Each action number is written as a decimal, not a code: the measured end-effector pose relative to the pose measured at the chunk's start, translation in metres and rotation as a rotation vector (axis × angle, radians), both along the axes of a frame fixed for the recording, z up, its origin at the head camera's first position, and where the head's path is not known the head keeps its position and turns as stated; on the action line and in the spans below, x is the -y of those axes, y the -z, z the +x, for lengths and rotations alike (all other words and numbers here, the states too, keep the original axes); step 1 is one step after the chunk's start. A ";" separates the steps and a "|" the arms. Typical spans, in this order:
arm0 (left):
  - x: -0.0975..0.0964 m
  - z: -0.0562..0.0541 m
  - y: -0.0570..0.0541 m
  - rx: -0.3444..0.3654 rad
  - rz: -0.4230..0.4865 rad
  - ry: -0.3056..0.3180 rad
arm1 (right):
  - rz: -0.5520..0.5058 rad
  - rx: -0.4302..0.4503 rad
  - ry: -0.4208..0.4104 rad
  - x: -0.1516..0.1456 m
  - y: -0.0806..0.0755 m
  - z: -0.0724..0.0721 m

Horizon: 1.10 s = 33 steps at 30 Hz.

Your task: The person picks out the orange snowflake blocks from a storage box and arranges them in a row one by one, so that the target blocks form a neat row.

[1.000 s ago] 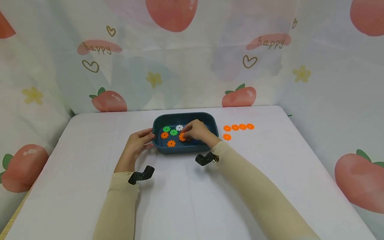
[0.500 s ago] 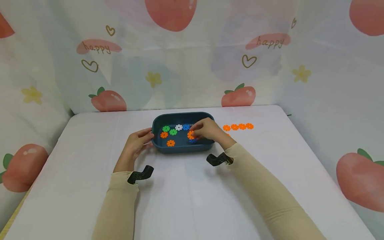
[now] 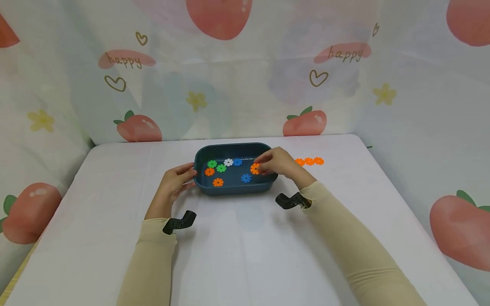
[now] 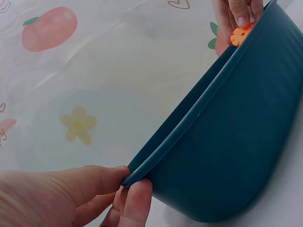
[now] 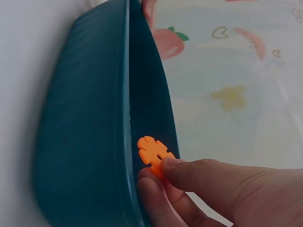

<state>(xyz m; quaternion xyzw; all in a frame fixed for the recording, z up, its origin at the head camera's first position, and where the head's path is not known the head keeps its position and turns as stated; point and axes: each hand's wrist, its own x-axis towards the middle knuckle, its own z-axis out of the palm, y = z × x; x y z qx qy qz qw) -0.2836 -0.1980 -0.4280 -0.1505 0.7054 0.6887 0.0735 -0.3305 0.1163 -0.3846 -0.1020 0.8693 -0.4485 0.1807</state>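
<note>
My left hand (image 3: pixel 173 185) grips the left end of a dark teal plastic basin (image 3: pixel 229 191); in the left wrist view its thumb and fingers pinch the rim (image 4: pixel 161 150). Between the thumb and fingers of my right hand (image 3: pixel 282 163) is an orange snowflake disc (image 5: pixel 154 152), notched round its edge. That disc is held at the basin's right end, near rim height. Inside the basin lie two green discs (image 3: pixel 221 168), a white disc (image 3: pixel 228 162), two blue discs (image 3: pixel 246 178) and two orange discs (image 3: pixel 218 182).
Right of the basin, a row of orange discs (image 3: pixel 309 161) lies on the white tabletop (image 3: pixel 229 246), partly hidden behind my right hand. A patterned cloth backdrop (image 3: pixel 237 85) rises behind the table and at both sides.
My right hand has moved right across the basin with the orange disc, uncovering the blue discs and covering part of the orange row. The left hand stays on the rim.
</note>
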 end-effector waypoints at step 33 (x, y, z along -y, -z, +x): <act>-0.001 0.000 0.001 0.023 0.006 -0.008 | 0.043 0.030 0.147 -0.079 -0.002 -0.006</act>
